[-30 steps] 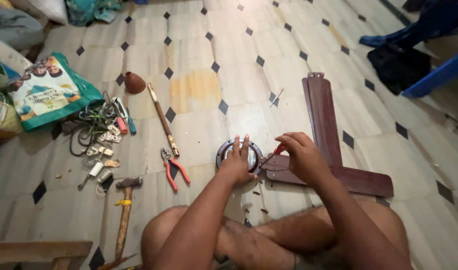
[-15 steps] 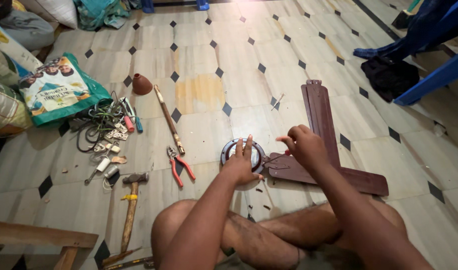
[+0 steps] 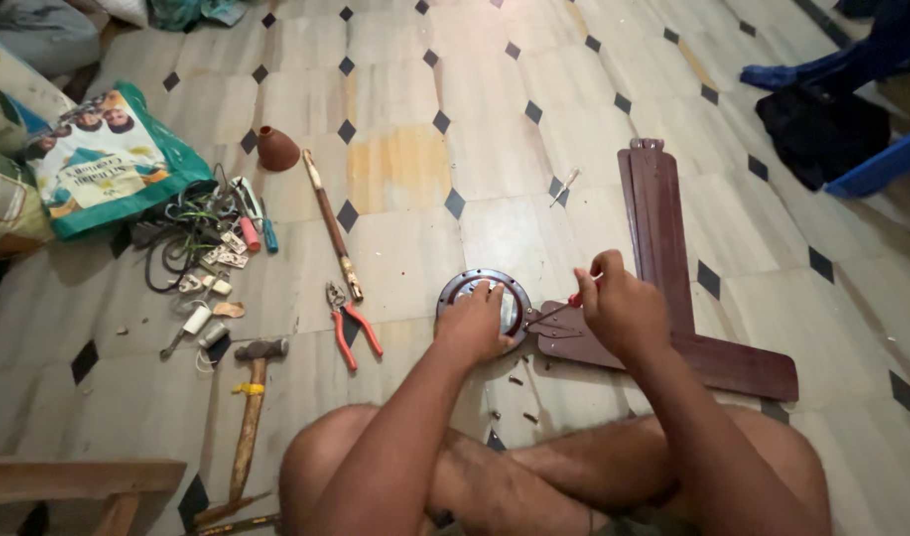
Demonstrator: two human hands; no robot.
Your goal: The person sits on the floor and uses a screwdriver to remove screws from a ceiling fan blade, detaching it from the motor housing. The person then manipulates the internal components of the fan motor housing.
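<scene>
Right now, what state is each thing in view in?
Left hand: pressed flat on the round fan plate.
Right hand: gripping the red-handled screwdriver, tip at the blade joint.
Fan blades: flat on the floor, crossed.
Pliers: lying loose, handles apart.
Hammer: lying untouched.

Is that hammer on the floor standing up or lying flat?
Lying flat. The hammer rests lengthwise on the tiled floor, its metal head toward the pliers and its wooden handle pointing back toward the person.
</scene>
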